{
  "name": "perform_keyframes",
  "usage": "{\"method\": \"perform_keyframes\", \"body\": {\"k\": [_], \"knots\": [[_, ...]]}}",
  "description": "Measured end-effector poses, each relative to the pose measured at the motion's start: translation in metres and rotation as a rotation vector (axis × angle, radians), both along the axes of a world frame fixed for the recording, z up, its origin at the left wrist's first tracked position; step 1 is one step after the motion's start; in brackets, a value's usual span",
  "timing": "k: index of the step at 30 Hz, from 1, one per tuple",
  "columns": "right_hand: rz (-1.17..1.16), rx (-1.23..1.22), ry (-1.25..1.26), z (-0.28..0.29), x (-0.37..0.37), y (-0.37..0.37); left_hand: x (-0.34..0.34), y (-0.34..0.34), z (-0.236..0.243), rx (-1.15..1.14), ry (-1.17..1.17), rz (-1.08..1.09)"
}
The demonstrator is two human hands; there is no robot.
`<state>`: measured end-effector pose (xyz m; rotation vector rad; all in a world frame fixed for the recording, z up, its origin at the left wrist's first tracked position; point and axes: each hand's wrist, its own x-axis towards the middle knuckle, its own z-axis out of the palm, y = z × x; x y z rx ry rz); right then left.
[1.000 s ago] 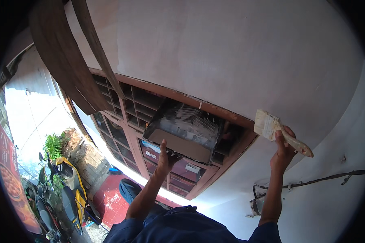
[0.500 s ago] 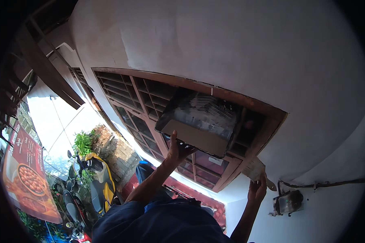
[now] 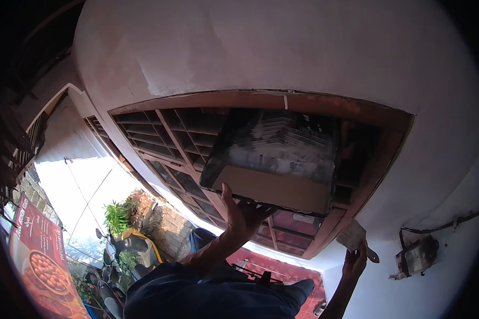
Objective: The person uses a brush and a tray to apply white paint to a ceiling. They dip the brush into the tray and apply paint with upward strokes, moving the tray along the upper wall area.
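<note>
My left hand point(image 3: 242, 217) grips the near edge of a black paint tray point(image 3: 279, 151), thumb over its rim and fingers beneath. Brownish paint point(image 3: 282, 187) pools at the tray's near end, while whitish smears cover the ridged slope. Lower right, my right hand point(image 3: 355, 261) has its fingers closed on a wide flat paintbrush point(image 3: 351, 235). The brush's bristles point up and left, close to the lower right corner of the window frame point(image 3: 332, 228); its handle end sticks out to the right of my fingers.
Ahead is a pale wall point(image 3: 303, 48) with patchy paint. A fixture point(image 3: 418, 258) with a dark cable hangs on the wall at right. Below left stand motorbikes point(image 3: 138, 247), a green plant point(image 3: 117, 215) and a red banner point(image 3: 45, 260). Red tiles point(image 3: 261, 266) cover the floor.
The window and wall have shifted in view, and the tray looks larger. The brush and right hand appear farther right, still near the window frame's corner. Both hands keep their holds.
</note>
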<state>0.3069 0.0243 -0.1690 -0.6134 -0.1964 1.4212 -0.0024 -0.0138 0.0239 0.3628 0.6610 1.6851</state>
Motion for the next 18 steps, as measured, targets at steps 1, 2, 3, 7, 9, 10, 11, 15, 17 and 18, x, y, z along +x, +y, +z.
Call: {"method": "perform_keyframes", "body": {"k": [1,2,3,7,9,10,11,15,17,18], "knots": [[0.004,-0.015,-0.001,-0.002,-0.005,-0.002,-0.002,0.000,-0.003,0.006,0.005,-0.026],[-0.001,-0.007,-0.006,-0.005,-0.010,-0.003,-0.004,-0.001,-0.005,0.013,0.000,-0.031],[0.026,-0.011,-0.005,-0.010,-0.015,-0.005,-0.005,-0.001,-0.006,0.015,0.029,-0.045],[0.032,-0.021,-0.051,-0.016,-0.036,-0.017,-0.010,0.000,-0.016,0.047,0.036,-0.061],[0.030,-0.023,-0.024,-0.002,-0.045,-0.031,-0.012,0.004,-0.023,0.093,0.022,-0.053],[0.028,-0.026,-0.027,-0.005,-0.047,-0.035,-0.013,0.006,-0.026,0.133,0.021,-0.045],[0.034,-0.027,-0.024,-0.006,-0.047,-0.039,-0.013,0.007,-0.027,0.148,0.005,-0.046],[0.009,-0.009,-0.029,-0.005,-0.047,-0.058,-0.010,0.007,-0.022,0.136,-0.017,0.005],[-0.026,-0.018,-0.071,-0.007,-0.044,-0.067,-0.008,0.009,-0.021,0.111,-0.032,0.035],[-0.032,-0.010,-0.083,-0.011,-0.041,-0.071,-0.009,0.010,-0.023,0.134,-0.027,0.016]]}}
